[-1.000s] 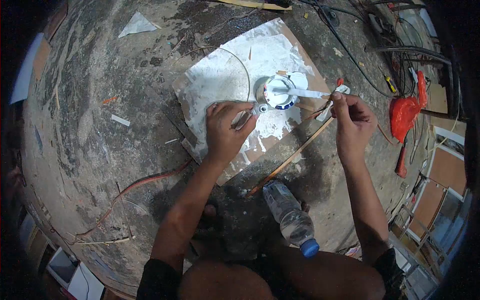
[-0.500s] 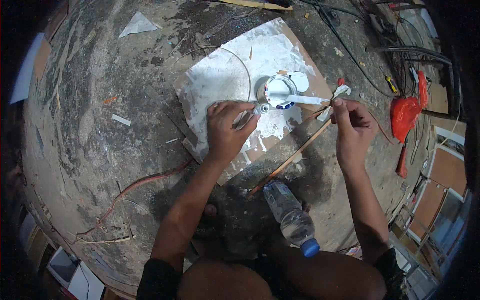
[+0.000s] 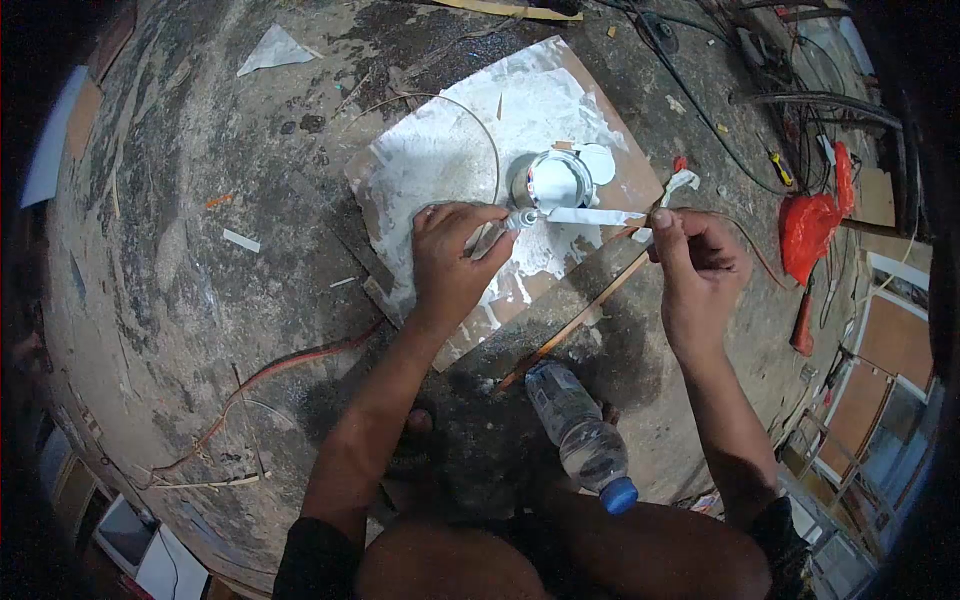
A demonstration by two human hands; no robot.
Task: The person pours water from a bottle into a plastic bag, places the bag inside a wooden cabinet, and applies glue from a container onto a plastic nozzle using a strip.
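My left hand (image 3: 448,255) is closed around a small clear bottle (image 3: 518,222), its mouth pointing to the right. Between the thumb and fingers of my right hand (image 3: 703,262) is a thin flat stick (image 3: 595,216) coated in white paint. The stick's far tip is at the bottle's mouth; whether it goes inside cannot be made out. Just above the stick stands an open paint can (image 3: 557,182) with white paint in it. Under the can lies a board (image 3: 440,165) smeared with white paint.
A plastic bottle with a blue cap (image 3: 595,445) lies near my legs. A wooden strip (image 3: 585,315) crosses the board's lower edge. To the right are a red plastic bag (image 3: 808,240), a yellow-handled screwdriver (image 3: 781,168) and dark cables (image 3: 690,105). Left is a reddish strip (image 3: 290,360).
My right hand has moved slightly left and down, bringing the stick from over the paint can to the small bottle's mouth. My left hand stays almost still.
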